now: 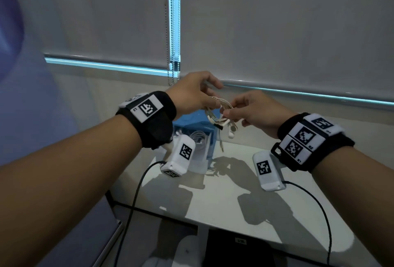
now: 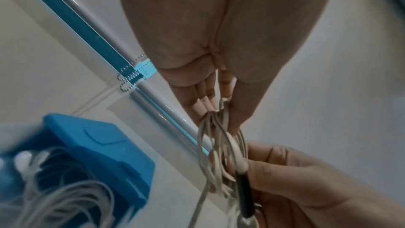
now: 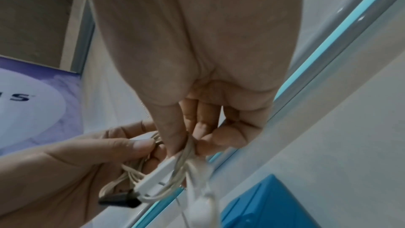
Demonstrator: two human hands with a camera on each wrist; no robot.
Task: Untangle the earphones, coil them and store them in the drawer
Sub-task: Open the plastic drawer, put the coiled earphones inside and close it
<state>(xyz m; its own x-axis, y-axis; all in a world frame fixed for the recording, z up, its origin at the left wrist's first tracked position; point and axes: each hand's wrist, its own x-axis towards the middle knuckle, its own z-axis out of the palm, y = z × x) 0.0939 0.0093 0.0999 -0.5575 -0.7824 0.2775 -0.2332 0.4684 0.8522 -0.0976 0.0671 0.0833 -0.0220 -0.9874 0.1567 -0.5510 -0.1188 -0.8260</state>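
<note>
A coil of cream-white earphones (image 1: 219, 110) hangs in the air between both hands, above the table. My left hand (image 1: 213, 96) pinches the coil's upper left side; in the left wrist view its fingertips (image 2: 206, 107) close on the cable loops (image 2: 219, 145). My right hand (image 1: 227, 111) pinches the coil's right side, thumb and fingers closed on the strands (image 3: 181, 164). Two earbuds (image 1: 231, 130) and a black-sleeved plug (image 1: 219, 126) dangle below the coil. A small blue drawer box (image 1: 191, 123) stands underneath, its drawer pulled out, with other white earphones (image 1: 198, 136) inside.
The white table (image 1: 234, 202) carries the blue box near its back edge by the wall. Grey roller blinds and a bead chain (image 1: 170, 70) hang behind. Black cables (image 1: 136, 192) run from the wrist cameras down over the table's front. A dark object (image 1: 234, 249) sits below the front edge.
</note>
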